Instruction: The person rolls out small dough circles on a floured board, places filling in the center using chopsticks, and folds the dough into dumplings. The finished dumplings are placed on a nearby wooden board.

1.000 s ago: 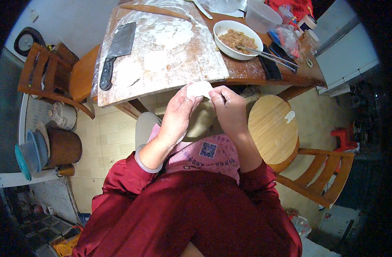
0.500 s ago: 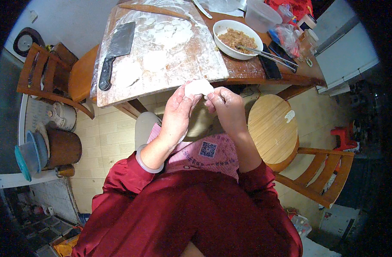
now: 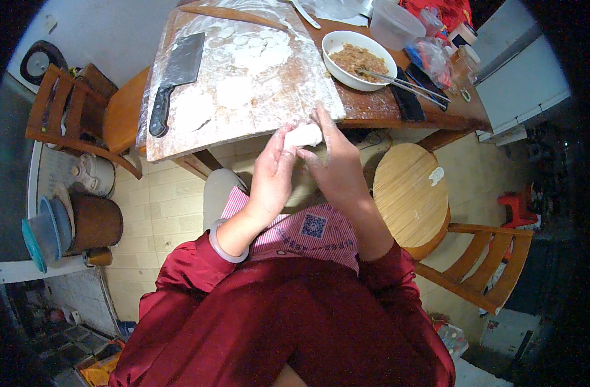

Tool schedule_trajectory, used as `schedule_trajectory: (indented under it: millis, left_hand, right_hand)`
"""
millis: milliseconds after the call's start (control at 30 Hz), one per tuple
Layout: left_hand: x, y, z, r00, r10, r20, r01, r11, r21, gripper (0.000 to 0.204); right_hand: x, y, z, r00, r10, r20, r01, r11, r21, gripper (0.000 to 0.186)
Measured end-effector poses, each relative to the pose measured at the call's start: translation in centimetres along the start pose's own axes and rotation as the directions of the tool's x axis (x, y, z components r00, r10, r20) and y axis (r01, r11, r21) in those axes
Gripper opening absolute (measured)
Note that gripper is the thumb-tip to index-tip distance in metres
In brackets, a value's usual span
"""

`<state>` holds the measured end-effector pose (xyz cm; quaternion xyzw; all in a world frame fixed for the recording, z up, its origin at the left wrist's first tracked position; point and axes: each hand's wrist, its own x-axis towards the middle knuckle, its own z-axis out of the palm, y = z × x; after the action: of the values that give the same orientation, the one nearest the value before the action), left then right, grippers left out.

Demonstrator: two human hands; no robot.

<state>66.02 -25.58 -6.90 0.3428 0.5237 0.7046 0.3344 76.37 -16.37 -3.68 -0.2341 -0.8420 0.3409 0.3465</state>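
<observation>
A white, floury dumpling (image 3: 303,136) is held just off the near edge of the floured board (image 3: 275,106). My left hand (image 3: 272,171) grips its left end between thumb and fingers. Around its right end my right hand (image 3: 339,166) is open, thumb and forefinger wide apart; whether they touch the dough I cannot tell. On the board lie a cleaver (image 3: 179,74), a rolling pin (image 3: 234,15), several small dough pieces (image 3: 256,46) and flat floury wrappers (image 3: 234,91). A white bowl of minced filling (image 3: 356,59) stands right of the board, with metal chopsticks (image 3: 404,84) across its rim.
A round wooden board (image 3: 408,193) rests on a chair (image 3: 482,264) to my right, with a white dumpling (image 3: 436,175) on it. Dark phones (image 3: 408,97), a clear plastic tub (image 3: 396,24) and jars (image 3: 464,61) crowd the table's right end. Another chair (image 3: 82,109) stands left.
My right hand has loosened its pinch on the dough and spread its thumb and forefinger. The dumpling now looks more compact and tilted. My left hand still holds it.
</observation>
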Motion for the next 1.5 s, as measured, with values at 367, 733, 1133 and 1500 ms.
schedule_trajectory:
  millis: [367,733,1133,1500]
  left_hand:
    - [1.1,-0.9,0.1,0.912,0.38,0.155,-0.398,0.91,0.114,0.064]
    - [2.1,-4.0,1.7,0.898,0.422,0.123,-0.433,0.896,0.094,0.039]
    - [2.7,-0.2,-4.3,0.848,0.493,-0.191,-0.48,0.87,0.116,0.07]
    - [0.2,-0.5,-7.7,0.891,0.424,-0.163,-0.393,0.899,0.192,0.062]
  right_hand:
    - [-0.4,-1.5,0.1,0.991,0.083,0.104,-0.073,0.992,-0.099,0.062]
    - [-0.3,-0.2,1.2,0.965,0.26,-0.004,-0.248,0.923,0.293,0.06]
    - [12.1,3.7,5.3,0.995,-0.096,0.031,0.097,0.994,-0.055,0.031]
    - [16.3,5.0,7.7,0.959,-0.213,0.188,0.239,0.963,-0.127,0.027]
